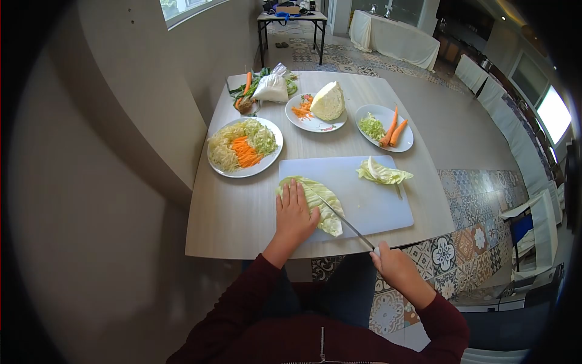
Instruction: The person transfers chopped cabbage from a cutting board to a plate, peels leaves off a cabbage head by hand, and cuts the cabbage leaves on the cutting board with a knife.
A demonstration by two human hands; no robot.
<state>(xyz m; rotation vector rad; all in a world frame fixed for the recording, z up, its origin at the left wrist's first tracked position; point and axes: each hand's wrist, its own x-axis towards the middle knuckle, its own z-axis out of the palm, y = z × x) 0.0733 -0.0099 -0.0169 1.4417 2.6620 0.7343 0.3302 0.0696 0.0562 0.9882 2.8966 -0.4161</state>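
Observation:
On the white cutting board point(370, 209) lies a pale green cabbage leaf point(327, 221). My left hand point(295, 212) rests flat on the leaf's left part, fingers stretched out and pressing it down. My right hand point(397, 267) is wrapped round the handle of a knife point(351, 226), whose blade slants up and left across the leaf, tip near the left fingers. Whether the edge has cut into the leaf I cannot tell. A second, crumpled cabbage leaf piece point(384, 172) sits at the board's upper right.
Behind the board stand a plate point(277, 161) of shredded vegetables, a plate point(315, 125) with a cabbage chunk point(328, 102) and carrot bits, and a plate point(407, 134) with carrots point(393, 130). A plastic bag point(271, 88) and vegetables are at the far left, near a wall point(139, 121).

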